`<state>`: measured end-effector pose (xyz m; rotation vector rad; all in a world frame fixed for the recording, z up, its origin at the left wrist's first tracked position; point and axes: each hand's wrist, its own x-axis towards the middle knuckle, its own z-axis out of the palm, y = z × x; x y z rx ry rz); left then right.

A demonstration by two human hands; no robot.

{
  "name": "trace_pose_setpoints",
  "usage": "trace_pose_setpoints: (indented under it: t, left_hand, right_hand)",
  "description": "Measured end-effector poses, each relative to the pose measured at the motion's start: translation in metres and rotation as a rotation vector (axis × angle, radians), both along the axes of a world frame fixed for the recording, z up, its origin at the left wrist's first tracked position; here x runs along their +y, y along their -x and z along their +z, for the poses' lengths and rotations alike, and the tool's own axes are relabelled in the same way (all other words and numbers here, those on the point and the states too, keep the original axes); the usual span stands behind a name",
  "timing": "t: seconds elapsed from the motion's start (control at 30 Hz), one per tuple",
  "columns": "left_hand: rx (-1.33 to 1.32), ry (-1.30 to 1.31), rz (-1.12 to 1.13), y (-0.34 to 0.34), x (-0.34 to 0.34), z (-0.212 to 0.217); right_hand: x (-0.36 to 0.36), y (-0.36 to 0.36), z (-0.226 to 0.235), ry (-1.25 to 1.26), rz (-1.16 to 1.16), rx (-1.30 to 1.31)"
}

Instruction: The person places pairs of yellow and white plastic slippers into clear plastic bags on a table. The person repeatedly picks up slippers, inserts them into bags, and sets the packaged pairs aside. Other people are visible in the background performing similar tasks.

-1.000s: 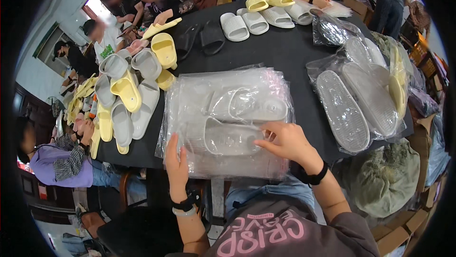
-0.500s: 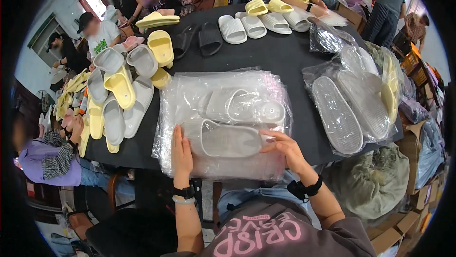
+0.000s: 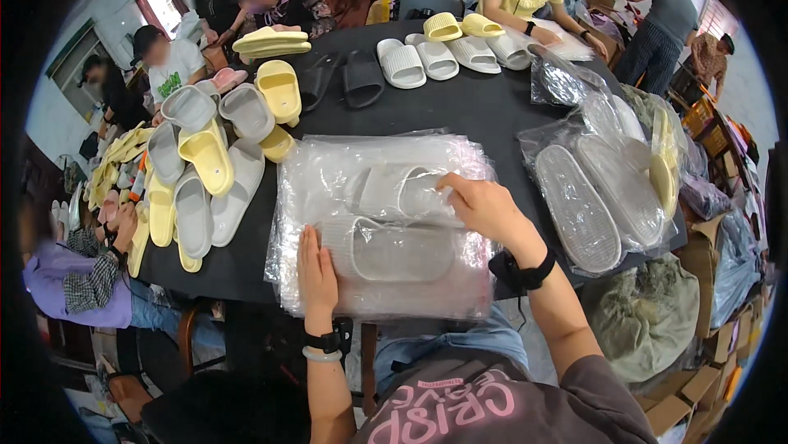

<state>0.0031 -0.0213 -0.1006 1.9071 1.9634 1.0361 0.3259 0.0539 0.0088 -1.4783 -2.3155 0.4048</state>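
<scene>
Two light grey slide slippers, the far slipper (image 3: 398, 189) and the near slipper (image 3: 394, 252), lie side by side under the clear film of a plastic bag (image 3: 328, 161) on a stack of such bags. My left hand (image 3: 316, 272) is open, its straight fingers resting together along the near slipper's strap end. At the heel end of the far slipper my right hand (image 3: 492, 208) has bent fingers, thumb and forefinger closed on the bag's film. That hand hides part of the far slipper's heel.
Loose grey and yellow slippers (image 3: 209, 157) pile up at the left of the black table (image 3: 460, 107). Bagged slippers (image 3: 579, 206) lie right. Black slippers (image 3: 364, 79) and white slippers (image 3: 402, 64) stand farther back. Other people work around; a green sack (image 3: 644, 313) sits below right.
My right hand has moved away from me, from the near slipper's heel to the far slipper's heel, and its fingers have bent together. My left hand stays beside the near slipper.
</scene>
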Motion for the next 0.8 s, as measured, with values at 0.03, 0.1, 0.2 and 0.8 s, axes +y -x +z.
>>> trace_pose_setpoints:
  t: [0.03, 0.1, 0.2, 0.8]
  left_hand:
    - [0.001, -0.002, -0.001, 0.000, 0.000, 0.000]
    - [-0.004, -0.008, 0.000, -0.002, -0.001, 0.001]
    - [-0.023, -0.013, 0.008, -0.005, -0.003, 0.006]
    - [-0.043, -0.021, -0.001, 0.001, -0.001, -0.004]
  right_hand:
    - [0.006, -0.003, -0.009, 0.008, 0.050, 0.145]
    - [0.015, -0.010, -0.021, 0.027, 0.153, 0.429]
    - [0.012, -0.008, -0.026, 0.023, 0.118, 1.112]
    - [0.012, 0.040, -0.060, 0.015, 0.665, 0.442]
